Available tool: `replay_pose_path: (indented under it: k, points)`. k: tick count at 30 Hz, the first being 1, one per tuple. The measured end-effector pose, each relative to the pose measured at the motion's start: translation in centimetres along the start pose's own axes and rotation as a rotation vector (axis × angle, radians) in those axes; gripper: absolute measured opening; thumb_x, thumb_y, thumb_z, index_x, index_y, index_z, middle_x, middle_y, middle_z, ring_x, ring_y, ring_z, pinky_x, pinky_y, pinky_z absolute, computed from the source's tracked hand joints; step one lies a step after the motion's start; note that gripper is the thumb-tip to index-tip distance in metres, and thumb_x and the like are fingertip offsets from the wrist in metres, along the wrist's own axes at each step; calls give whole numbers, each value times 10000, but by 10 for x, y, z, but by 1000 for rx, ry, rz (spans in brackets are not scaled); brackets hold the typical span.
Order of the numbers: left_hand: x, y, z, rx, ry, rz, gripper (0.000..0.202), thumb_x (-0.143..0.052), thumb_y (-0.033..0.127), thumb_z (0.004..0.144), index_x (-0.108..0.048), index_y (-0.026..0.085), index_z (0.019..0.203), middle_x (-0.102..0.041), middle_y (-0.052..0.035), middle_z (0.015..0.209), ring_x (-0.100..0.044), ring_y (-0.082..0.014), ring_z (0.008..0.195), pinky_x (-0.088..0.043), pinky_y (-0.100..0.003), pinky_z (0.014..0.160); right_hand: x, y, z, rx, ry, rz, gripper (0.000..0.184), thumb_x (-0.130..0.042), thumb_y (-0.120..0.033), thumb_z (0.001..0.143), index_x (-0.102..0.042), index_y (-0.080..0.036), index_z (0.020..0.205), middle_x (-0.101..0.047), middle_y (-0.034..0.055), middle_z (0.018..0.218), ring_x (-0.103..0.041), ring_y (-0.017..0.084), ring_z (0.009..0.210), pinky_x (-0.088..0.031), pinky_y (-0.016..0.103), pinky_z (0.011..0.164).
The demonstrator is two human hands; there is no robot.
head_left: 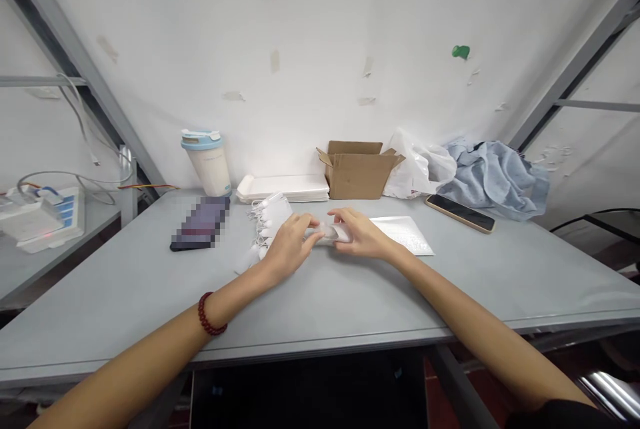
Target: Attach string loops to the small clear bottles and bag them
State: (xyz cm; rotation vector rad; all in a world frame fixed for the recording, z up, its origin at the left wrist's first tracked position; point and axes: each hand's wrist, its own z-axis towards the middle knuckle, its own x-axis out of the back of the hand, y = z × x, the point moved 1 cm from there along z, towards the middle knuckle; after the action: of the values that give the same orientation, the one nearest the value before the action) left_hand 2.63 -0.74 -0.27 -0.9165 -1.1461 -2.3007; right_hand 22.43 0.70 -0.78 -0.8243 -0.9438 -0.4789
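Head view: we are pinching a small white plastic piece [330, 234] between both hands, left hand [290, 246] and right hand [363, 234], low over the counter [320, 296]. It is looking light, smooth, perhaps slippery; gripping its ends seems best.

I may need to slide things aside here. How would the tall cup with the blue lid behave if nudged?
The cup is tall and narrower at its base than at the lid, so a high push would probably tip it rather than slide it. It stands on the smooth table, so a low push may slide it. Its fill, and so its weight, cannot be seen.
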Motion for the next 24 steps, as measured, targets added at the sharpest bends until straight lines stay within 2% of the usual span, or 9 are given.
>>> replay_pose_path:
  k: [4,7,11,15,17,22,24]
  points:
    - [-2,-5,1,-26,-14,227,98,-544,209,860,-621,157,890,-658,-88,920,-572,-245,946,-465,-383,809,0,2,-1,-21,-95,-74,746,-674,-341,659,-392,-181,1331,-527,153,1250,-473,325,1175,-370,492,963]
    - [-2,-1,1,-37,-110,382,180,-487,179,893,-650,149,826,-675,-94,851,-558,-266,937,-432,-391,793,1,2,-2,-90,-169,-100,853,-695,-390,643,-333,-163,1381,-496,178,1290,-447,346,1210,-339,516,982]
    - [-2,8,-1,-65,-245,514,262,-415,183,928,-668,137,880,-685,-115,933,-558,-275,941,-397,-401,780,1,2,-2,-64,-170,-99,799,-663,-341,659,-347,-164,1372,-503,170,1287,-454,336,1203,-352,500,970]
    - [-3,12,-4,-100,-280,639,257,-411,172,918,-660,125,957,-679,-137,895,-551,-314,940,-388,-424,752,-2,-1,-2,-8,-124,-122,753,-647,-308,661,-377,-162,1348,-530,158,1246,-486,328,1156,-377,485,938]
    - [-4,11,-4,-115,-273,595,263,-402,147,911,-657,136,978,-680,-124,879,-555,-306,932,-395,-424,757,-3,-3,-2,27,-101,-123,740,-645,-298,660,-386,-166,1340,-541,150,1228,-494,320,1141,-385,470,931]
    - [-9,8,-2,-161,-271,152,336,-396,38,834,-644,181,1010,-673,-63,997,-574,-210,979,-438,-341,828,-8,-7,-3,89,-85,-91,703,-637,-284,667,-400,-184,1321,-546,134,1218,-493,308,1146,-389,446,930]
    - [-4,7,0,-146,-257,76,341,-398,40,817,-636,185,1014,-665,-59,1042,-578,-196,1000,-440,-337,862,-8,-7,-2,84,-79,-92,691,-635,-282,670,-406,-182,1314,-548,132,1210,-494,307,1143,-388,444,931]
